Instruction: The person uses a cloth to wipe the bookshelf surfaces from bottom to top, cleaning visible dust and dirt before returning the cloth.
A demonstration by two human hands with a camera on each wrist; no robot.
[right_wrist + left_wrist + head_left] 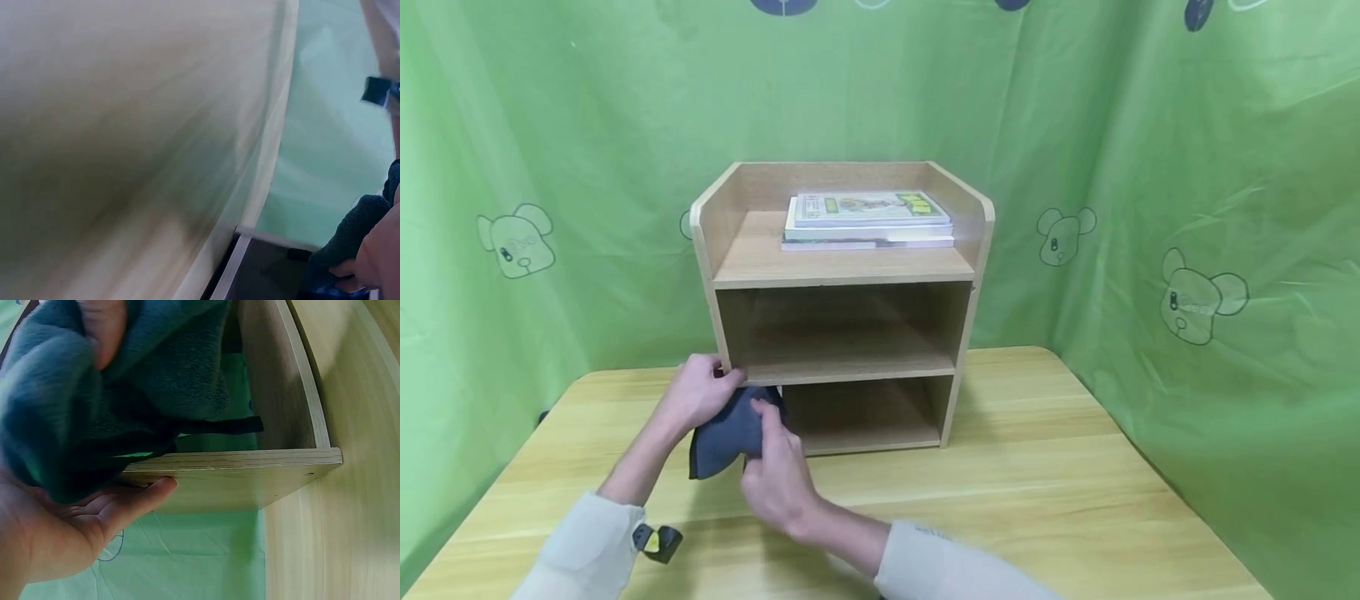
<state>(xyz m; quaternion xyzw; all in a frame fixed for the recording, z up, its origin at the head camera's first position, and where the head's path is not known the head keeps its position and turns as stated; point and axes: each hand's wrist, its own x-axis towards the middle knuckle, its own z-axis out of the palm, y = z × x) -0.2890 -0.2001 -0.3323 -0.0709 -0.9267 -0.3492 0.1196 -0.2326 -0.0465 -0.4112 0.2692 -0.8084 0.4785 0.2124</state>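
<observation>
A small wooden shelf unit (842, 375) stands on the table. My left hand (700, 392) grips the front edge of its left side panel, about level with the middle board. In the left wrist view, fingers (147, 497) of that hand lie against the panel's outer face. My right hand (782, 479) holds a dark blue cloth (730, 433) at the left end of the lower compartment, thumb on top of it. The cloth is bunched, fuzzy like a towel, with a dark strap (231, 425) sticking out. It hides part of the left panel and some right-hand fingers.
A short stack of books (868, 221) lies on the unit's top board, between raised sides. Green curtain (865, 92) hangs behind and beside the wooden table (1037, 483). A dark device (657, 542) sits at the left sleeve cuff.
</observation>
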